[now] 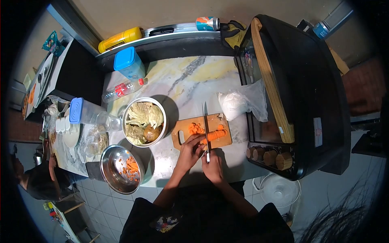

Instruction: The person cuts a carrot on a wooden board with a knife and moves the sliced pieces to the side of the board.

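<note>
On the wooden cutting board lies a carrot, sliced in part, with small orange carrot pieces to its left. My right hand grips the handle of a kitchen knife, whose blade points away from me across the carrot. My left hand presses on the carrot's near end, just left of the blade, its fingers bent together. The blade hides part of the carrot.
A metal bowl with carrot pieces stands at the counter's front edge. Behind it is a white bowl of cabbage. A plastic bag of white stuff lies beside the black oven. Another person stands far left.
</note>
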Demonstrator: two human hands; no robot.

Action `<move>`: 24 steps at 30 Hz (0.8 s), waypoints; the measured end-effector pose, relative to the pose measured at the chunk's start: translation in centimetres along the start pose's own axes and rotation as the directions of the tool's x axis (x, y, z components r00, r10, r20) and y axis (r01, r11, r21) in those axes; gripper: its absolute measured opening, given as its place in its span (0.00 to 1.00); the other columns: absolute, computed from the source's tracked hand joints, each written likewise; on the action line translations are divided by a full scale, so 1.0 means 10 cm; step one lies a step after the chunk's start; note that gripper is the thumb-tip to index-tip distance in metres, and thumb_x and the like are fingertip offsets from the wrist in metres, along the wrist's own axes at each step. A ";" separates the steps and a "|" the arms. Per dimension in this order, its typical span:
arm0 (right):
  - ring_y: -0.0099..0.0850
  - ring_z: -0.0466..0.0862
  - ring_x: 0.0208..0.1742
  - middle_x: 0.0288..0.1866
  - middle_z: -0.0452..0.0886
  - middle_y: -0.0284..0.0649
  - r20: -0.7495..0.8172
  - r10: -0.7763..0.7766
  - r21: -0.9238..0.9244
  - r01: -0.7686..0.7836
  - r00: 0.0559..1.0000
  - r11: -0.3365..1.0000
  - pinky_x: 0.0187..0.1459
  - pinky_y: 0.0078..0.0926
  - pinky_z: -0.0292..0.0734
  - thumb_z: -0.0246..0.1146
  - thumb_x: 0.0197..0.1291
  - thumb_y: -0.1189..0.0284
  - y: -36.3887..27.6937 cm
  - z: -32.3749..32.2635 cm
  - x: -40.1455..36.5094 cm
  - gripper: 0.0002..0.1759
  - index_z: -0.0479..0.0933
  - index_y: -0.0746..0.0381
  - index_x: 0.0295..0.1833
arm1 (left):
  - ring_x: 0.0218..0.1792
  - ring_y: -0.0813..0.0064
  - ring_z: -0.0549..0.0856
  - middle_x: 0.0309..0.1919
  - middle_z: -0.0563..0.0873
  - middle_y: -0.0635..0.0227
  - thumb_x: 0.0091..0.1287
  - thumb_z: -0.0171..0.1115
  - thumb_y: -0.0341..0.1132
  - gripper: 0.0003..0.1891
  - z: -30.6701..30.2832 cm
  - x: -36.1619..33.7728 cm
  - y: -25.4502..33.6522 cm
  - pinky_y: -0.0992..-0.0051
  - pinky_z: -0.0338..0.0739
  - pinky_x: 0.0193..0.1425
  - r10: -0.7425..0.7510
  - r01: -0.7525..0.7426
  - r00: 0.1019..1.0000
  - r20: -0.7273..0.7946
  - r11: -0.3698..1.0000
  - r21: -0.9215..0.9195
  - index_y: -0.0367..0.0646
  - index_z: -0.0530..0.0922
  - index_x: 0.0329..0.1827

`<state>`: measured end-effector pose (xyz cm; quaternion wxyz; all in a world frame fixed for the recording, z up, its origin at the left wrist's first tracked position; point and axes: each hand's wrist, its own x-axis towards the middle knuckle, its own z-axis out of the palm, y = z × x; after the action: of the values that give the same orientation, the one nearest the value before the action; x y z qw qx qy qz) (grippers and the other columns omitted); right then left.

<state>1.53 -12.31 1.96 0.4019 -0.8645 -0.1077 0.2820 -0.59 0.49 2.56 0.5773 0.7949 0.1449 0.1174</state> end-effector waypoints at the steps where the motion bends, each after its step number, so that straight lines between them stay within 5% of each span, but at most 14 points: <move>1: 0.62 0.78 0.37 0.33 0.78 0.62 -0.082 -0.063 -0.045 0.059 0.995 0.997 0.40 0.56 0.71 0.55 0.65 0.67 0.01 0.03 0.01 0.14 0.70 0.68 0.46 | 0.45 0.62 0.84 0.49 0.81 0.52 0.61 0.61 0.20 0.16 0.00 0.00 0.00 0.72 0.79 0.47 -0.015 0.015 1.000 0.004 1.000 0.010 0.33 0.78 0.53; 2: 0.58 0.80 0.33 0.26 0.78 0.60 -0.160 -0.128 -0.095 0.114 0.979 0.989 0.35 0.53 0.73 0.56 0.64 0.69 0.02 0.05 0.01 0.13 0.72 0.71 0.37 | 0.46 0.62 0.84 0.49 0.81 0.52 0.61 0.61 0.20 0.16 0.00 -0.01 0.00 0.71 0.79 0.47 -0.031 0.030 0.999 0.009 0.999 0.021 0.33 0.78 0.53; 12: 0.58 0.79 0.33 0.26 0.78 0.59 -0.106 -0.124 -0.017 0.123 0.987 0.992 0.35 0.53 0.72 0.56 0.64 0.69 -0.03 0.03 0.03 0.13 0.72 0.70 0.37 | 0.45 0.65 0.82 0.48 0.79 0.55 0.61 0.63 0.21 0.18 -0.05 -0.06 0.06 0.73 0.77 0.48 -0.048 0.051 0.993 -0.104 0.998 0.033 0.32 0.78 0.56; 14: 0.58 0.79 0.33 0.26 0.78 0.58 -0.107 -0.122 0.004 0.123 0.987 0.992 0.34 0.52 0.72 0.56 0.63 0.69 -0.04 0.04 0.04 0.12 0.72 0.70 0.37 | 0.46 0.67 0.81 0.50 0.78 0.57 0.61 0.63 0.22 0.18 -0.13 -0.07 0.04 0.75 0.77 0.49 0.029 -0.018 0.986 -0.166 0.997 0.069 0.33 0.78 0.56; 19: 0.57 0.80 0.33 0.25 0.78 0.58 -0.101 -0.105 -0.025 0.103 0.989 0.994 0.34 0.51 0.73 0.56 0.63 0.70 -0.01 0.08 0.06 0.12 0.72 0.70 0.37 | 0.55 0.66 0.79 0.61 0.75 0.52 0.63 0.62 0.23 0.19 -0.29 -0.09 -0.02 0.75 0.77 0.53 -0.080 0.063 0.955 -0.285 0.996 -0.070 0.33 0.77 0.58; 24: 0.60 0.80 0.35 0.29 0.79 0.62 -0.031 -0.075 -0.035 0.074 0.997 0.997 0.37 0.56 0.73 0.56 0.64 0.68 -0.03 0.08 0.08 0.14 0.71 0.70 0.42 | 0.59 0.64 0.78 0.63 0.73 0.50 0.64 0.62 0.25 0.19 -0.33 -0.05 -0.14 0.74 0.76 0.56 -0.071 0.068 0.963 -0.259 0.997 -0.022 0.33 0.76 0.59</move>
<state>1.72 -11.30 1.50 0.3992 -0.8710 -0.1382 0.2507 -2.37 3.66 2.23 0.5621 0.7635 0.2461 0.2010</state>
